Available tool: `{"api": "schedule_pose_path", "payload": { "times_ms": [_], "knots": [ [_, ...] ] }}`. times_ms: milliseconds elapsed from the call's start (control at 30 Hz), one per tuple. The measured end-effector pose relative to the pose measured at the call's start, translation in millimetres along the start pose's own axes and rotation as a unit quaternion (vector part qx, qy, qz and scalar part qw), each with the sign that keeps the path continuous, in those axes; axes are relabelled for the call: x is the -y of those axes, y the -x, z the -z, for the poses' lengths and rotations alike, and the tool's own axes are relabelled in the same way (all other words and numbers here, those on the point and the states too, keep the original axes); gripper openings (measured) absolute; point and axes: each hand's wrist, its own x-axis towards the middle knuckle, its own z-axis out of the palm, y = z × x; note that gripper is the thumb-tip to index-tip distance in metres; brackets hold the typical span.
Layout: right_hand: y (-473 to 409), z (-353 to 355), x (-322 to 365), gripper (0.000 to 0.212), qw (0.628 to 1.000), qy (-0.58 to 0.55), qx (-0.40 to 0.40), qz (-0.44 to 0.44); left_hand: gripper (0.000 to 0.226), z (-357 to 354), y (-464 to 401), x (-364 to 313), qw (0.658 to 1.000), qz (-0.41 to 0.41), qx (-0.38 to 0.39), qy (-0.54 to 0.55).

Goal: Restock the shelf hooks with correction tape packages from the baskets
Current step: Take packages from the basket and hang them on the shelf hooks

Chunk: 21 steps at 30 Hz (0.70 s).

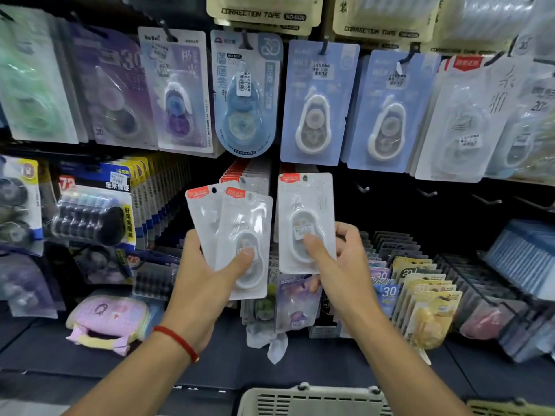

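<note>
My left hand (207,274) grips two overlapping white correction tape packages (240,235) with red tabs at the top, thumb pressed on the front one. In my right hand (339,262) is a single white correction tape package (306,217), upright, its hang hole near the top. Both are held in front of the lower hook row. Behind them, a hook carries more of the same red-tabbed packages (249,172). Bare hooks (363,187) stick out of the dark panel to the right. A beige basket (309,400) rim shows at the bottom edge.
Upper hooks hold blue packages (315,103) and other correction tapes. Yellow-edged packs (150,193) hang at left. Upright rows of packages (414,283) fill racks on the shelf at right. A pink pouch (108,319) lies on the shelf. A second basket corner (507,408) sits bottom right.
</note>
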Motion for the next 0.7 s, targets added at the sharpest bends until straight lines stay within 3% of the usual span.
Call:
{"api": "schedule_pose_path", "payload": {
  "times_ms": [267, 500, 600, 667, 700],
  "knots": [
    [7, -2, 6, 0.032, 0.997, -0.004, -0.061, 0.037, 0.056, 3, -2, 3, 0.998, -0.043, -0.047, -0.027],
    [8, -6, 5, 0.035, 0.998, -0.019, -0.057, 0.034, 0.052, 3, 0, 0, 0.996, -0.06, -0.059, -0.031],
    [-1, -1, -3, 0.049, 0.994, 0.101, -0.029, -0.022, 0.053, 2, 0, -1, 0.995, -0.066, -0.067, -0.04],
    [-5, 6, -13, 0.072, 0.96, 0.267, 0.002, -0.084, 0.054, 2, 1, -2, 0.995, -0.068, -0.061, -0.046],
    [-5, 7, -16, 0.073, 0.947, 0.306, 0.011, -0.094, 0.055, 2, 1, -1, 0.995, -0.065, -0.053, -0.047]
  ]
}}
